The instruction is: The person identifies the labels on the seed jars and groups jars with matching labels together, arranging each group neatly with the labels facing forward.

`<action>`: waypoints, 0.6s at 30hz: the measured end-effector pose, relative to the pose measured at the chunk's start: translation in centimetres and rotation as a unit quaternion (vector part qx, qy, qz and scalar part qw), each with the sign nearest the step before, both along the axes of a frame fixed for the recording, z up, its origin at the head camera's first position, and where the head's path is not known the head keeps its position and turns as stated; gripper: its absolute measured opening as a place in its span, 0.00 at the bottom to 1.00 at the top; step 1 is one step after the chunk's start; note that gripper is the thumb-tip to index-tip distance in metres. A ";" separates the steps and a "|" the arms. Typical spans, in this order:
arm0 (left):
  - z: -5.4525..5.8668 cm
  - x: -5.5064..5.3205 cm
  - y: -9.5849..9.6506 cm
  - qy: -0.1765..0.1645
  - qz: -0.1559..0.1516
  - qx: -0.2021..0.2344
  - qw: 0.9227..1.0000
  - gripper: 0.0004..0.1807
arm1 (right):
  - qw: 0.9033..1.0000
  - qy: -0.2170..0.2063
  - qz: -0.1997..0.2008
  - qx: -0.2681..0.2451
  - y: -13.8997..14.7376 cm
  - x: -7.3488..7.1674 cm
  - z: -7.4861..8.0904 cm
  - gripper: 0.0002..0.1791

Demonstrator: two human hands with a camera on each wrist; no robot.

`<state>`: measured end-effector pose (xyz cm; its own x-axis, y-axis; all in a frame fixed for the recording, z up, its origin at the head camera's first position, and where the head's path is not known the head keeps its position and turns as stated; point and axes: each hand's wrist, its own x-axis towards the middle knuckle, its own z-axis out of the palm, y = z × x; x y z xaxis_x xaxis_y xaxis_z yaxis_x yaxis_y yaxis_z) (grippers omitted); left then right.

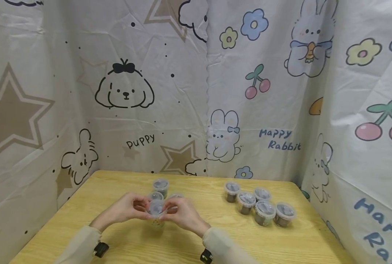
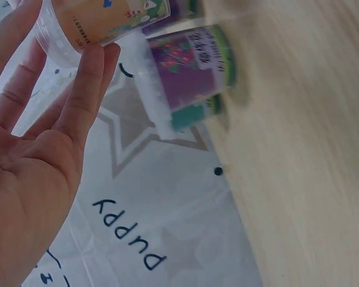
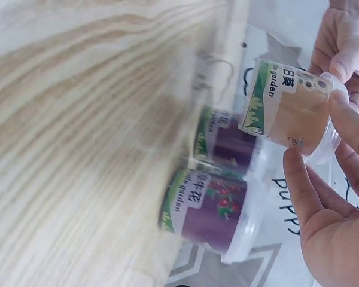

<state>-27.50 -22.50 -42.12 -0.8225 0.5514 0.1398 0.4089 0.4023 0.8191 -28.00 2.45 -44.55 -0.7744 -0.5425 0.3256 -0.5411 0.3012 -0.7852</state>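
Observation:
Between them, my left hand (image 1: 128, 208) and right hand (image 1: 184, 214) hold a small lidded plastic cup (image 1: 156, 209) above the near left half of the table. Its label is orange with a green and white band, seen in the right wrist view on the cup (image 3: 299, 107). Fingers and thumbs of both hands pinch it around the clear lid rim, from opposite sides. Just behind it stand more lidded cups, among them a purple-labelled cup (image 3: 212, 209) and a second purple cup (image 3: 227, 140). The hands partly hide these in the head view.
The farthest cup (image 1: 160, 187) of the left group stands near the table's back edge. On the right, a cluster of several lidded cups (image 1: 265, 212) with dark contents stands on the wooden table (image 1: 116, 245). A printed curtain (image 1: 182, 91) encloses the back and sides.

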 end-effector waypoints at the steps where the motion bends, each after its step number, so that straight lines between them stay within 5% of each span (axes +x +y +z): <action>1: -0.2 0.1 -0.2 0.001 0.000 -0.002 1.000 0.15 | 1.000 0.005 -0.001 0.008 -0.2 0.0 -0.1 0.09; 13: -1.1 0.0 -2.0 -0.024 -0.029 -0.029 0.999 0.14 | 0.993 0.083 0.020 0.083 -2.2 0.4 -1.3 0.07; 18: -1.4 0.2 -2.7 -0.014 -0.048 -0.031 0.998 0.14 | 0.994 0.060 0.034 0.083 -2.7 0.5 -1.6 0.06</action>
<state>-27.32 -25.17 -43.57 -0.7680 0.6353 0.0816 0.4261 0.4115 0.8057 -27.54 -0.27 -46.15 -0.6946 -0.6463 0.3159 -0.6520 0.3799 -0.6562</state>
